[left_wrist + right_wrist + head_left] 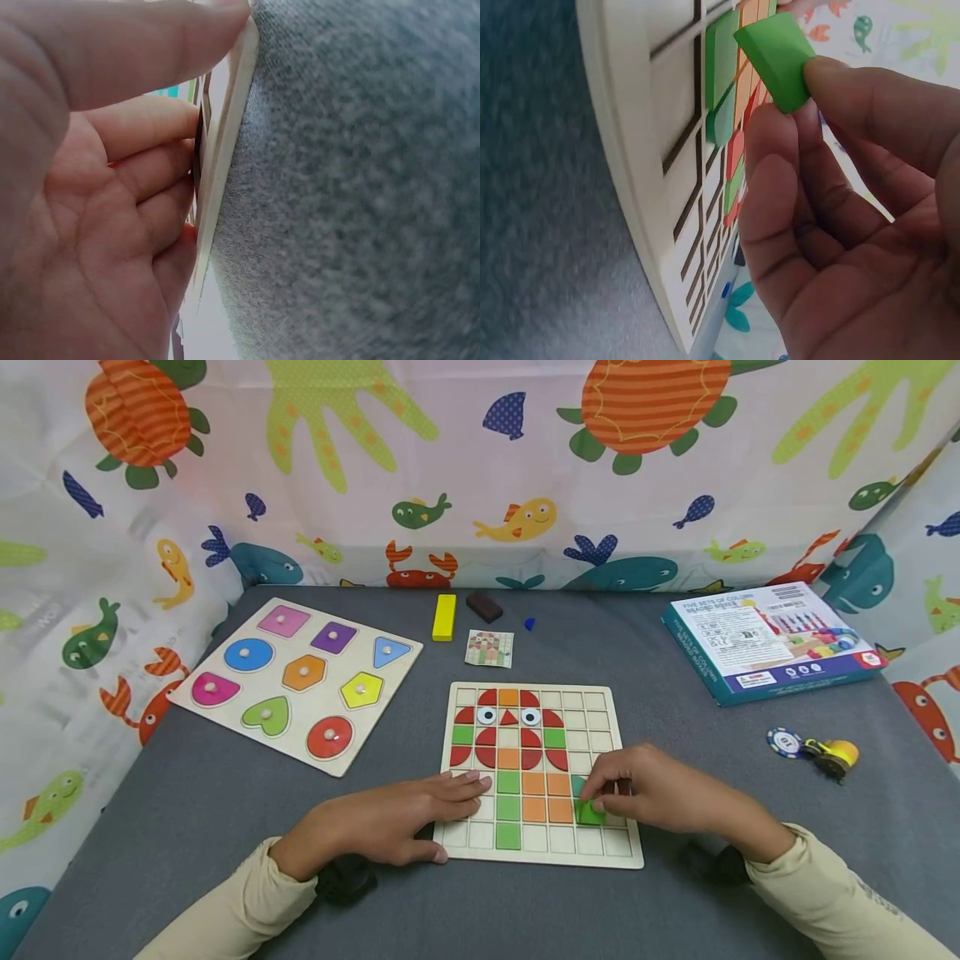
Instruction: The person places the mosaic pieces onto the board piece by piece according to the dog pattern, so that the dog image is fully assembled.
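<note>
A wooden grid board (pixel 537 857) lies on the table, with red, orange and green tiles in many of its cells and two round eye pieces near the top. Between thumb and fingertips my right hand (pixel 660 793) pinches a small green square tile (pixel 778 60), tilted just above the board's right side. Beneath it, another green tile (pixel 721 56) sits in a cell beside a teal piece (pixel 720 124). My left hand (pixel 397 818) rests on the board's left side, fingers extended over the cells and thumb (pixel 150 49) at the near left corner.
A shape puzzle board (pixel 360 731) with knobbed pieces lies at the left. Behind the grid are a pattern card (pixel 489 648), a yellow block (pixel 444 617), a dark brown block (pixel 484 607) and a small blue piece (pixel 529 624). A box (pixel 772 643) and a keychain (pixel 817 752) lie right.
</note>
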Tool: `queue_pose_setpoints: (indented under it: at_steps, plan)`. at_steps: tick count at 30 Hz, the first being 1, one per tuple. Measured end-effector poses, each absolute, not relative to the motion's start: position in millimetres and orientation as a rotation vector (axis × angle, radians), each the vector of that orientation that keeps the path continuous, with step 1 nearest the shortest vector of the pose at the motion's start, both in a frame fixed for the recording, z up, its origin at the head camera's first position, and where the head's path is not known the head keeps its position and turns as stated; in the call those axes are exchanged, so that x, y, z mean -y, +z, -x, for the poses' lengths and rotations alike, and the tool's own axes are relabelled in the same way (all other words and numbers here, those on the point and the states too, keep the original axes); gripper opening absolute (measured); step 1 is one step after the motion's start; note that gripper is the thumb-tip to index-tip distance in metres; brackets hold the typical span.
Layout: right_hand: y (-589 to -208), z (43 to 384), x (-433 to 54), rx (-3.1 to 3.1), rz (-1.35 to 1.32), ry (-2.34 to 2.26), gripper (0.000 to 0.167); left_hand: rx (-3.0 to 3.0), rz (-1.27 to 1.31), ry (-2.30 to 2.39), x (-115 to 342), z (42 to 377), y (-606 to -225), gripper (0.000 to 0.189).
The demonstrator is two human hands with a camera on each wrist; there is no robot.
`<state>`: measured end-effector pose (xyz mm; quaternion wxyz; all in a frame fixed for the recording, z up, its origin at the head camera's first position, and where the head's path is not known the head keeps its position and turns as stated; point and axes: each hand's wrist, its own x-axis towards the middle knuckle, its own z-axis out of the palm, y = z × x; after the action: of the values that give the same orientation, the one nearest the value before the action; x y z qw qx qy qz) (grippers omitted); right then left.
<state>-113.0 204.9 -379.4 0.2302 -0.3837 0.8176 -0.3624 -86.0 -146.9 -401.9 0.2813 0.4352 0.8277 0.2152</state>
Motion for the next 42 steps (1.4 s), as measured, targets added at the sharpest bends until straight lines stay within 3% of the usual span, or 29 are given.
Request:
queue_pose_setpoints:
  at_steps: [22, 30, 42]
  plan:
    - [-392.2, 96.1, -191.9, -2.294, 1.162, -0.91, 0.018, -2.203, -1.161, 0.592, 147.2, 87.3, -401.6, 0.065]
    - [-384.0, 120.3, -193.5, -2.315, 1.076, -0.918, 0.015, -2.204, -1.158, 0.593, 147.3, 86.7, -402.0, 0.066]
    - [-382.5, 185.4, -178.6, -2.506, 0.959, -0.915, 0.021, -2.194, -1.172, 0.601, 147.7, 87.0, -402.4, 0.066]
